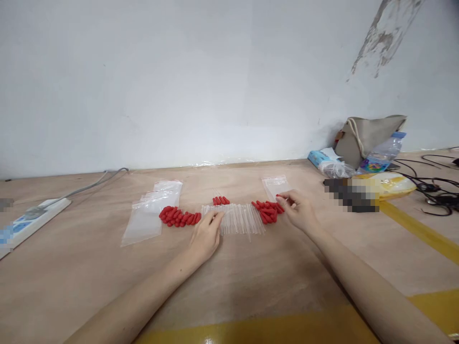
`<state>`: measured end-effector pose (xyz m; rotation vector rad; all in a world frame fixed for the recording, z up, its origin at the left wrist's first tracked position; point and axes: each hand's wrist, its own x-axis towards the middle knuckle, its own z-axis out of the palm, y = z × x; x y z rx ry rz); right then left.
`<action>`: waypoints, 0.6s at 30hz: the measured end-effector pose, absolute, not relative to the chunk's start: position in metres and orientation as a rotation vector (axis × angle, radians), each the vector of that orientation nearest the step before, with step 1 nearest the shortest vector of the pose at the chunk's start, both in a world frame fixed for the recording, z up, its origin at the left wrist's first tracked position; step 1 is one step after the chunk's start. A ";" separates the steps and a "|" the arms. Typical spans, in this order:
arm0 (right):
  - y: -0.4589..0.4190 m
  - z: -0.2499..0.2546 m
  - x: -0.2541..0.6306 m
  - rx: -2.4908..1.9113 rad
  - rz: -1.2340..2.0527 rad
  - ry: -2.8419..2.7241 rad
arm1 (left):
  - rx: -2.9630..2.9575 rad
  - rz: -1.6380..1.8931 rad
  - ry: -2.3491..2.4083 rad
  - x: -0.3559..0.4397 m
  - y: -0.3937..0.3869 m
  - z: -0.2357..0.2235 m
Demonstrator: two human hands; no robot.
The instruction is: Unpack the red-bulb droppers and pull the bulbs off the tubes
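My left hand (206, 235) is closed in a pinch over a row of thin clear dropper tubes (244, 220), its fingertips on one tube near the row's left end. Between the thumb and fingers of my right hand (297, 208) is a red rubber bulb (278, 196), only its tip showing. Just left of that hand lies a heap of red rubber bulbs (267, 211). Another heap of red bulbs (175, 216) sits left of the tubes. Behind the row, several droppers (221, 200) lie side by side, red bulbs toward me and thin tubes pointing away.
Clear zip bags (145, 222) overlap at the left, and another zip bag (274, 185) lies behind the right heap. A power strip (36, 220) is at far left. A plastic bottle (383, 154), a grey bag (373, 136), a tissue pack (319, 158) and black cables (430, 186) stand right.
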<state>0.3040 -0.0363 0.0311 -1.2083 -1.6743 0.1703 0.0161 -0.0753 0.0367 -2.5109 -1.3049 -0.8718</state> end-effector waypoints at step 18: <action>-0.010 -0.006 0.333 -1.434 0.603 -1.426 | -2.615 -0.665 -1.313 0.072 -0.051 0.029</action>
